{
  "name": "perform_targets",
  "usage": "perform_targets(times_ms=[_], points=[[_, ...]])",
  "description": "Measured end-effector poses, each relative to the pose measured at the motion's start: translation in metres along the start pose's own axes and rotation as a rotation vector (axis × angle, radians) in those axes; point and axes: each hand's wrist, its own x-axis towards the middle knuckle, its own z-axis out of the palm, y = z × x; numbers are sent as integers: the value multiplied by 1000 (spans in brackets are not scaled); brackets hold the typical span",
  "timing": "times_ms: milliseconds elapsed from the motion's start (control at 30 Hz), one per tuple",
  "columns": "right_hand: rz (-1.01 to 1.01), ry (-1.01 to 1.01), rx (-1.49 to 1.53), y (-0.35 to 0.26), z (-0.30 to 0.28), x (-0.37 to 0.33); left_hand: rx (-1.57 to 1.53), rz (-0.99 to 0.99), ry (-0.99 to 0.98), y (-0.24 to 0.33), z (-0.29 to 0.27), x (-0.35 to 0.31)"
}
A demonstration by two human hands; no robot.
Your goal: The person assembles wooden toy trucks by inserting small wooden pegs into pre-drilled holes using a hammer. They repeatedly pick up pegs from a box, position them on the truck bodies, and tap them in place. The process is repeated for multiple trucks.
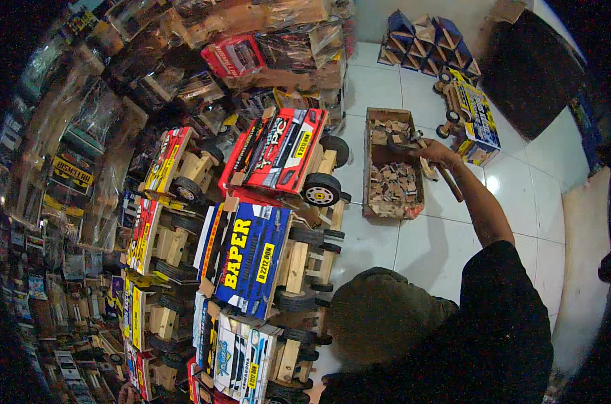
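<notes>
Head view: an oblong, worn cardboard box (367, 161) on glossy white floor tiles (447, 236) serves as the landmark, its interior holding two heaps of small, angular wooden blocks (393, 183). The right hand (441, 153), on a bare forearm emerging from a black sleeve (504, 303), lies at the box's right rim; its fingers are curled around a hammer-like tool (455, 189), whose slender brown shaft slants down and away from the box. At the bottom edge, far below and left of the box, a dim shape appears to be the left hand (127, 393); its grip cannot be told. Left of the box stands a red toy truck (278, 151) with ribbed black tyres and a bare wooden chassis; below and left of the box are a blue toy truck (248, 259) and a white toy truck (241, 357), flat-panelled and boxy. Right of the box lies a yellow-and-blue toy truck (479, 118), wheels turned toward the box. Beyond the box, blue-edged angular wooden pieces (423, 44) are stacked.
</notes>
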Motion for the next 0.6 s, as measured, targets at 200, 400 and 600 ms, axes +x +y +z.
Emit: perform_targets(times_ms=[200, 400, 600], points=[[-14, -68, -34, 15, 13, -32, 89, -83, 187, 7, 11, 8], [67, -108, 5, 24, 31, -99, 97, -105, 238, 13, 16, 10], [83, -102, -43, 24, 39, -146, 62, -130, 272, -4, -2, 14]])
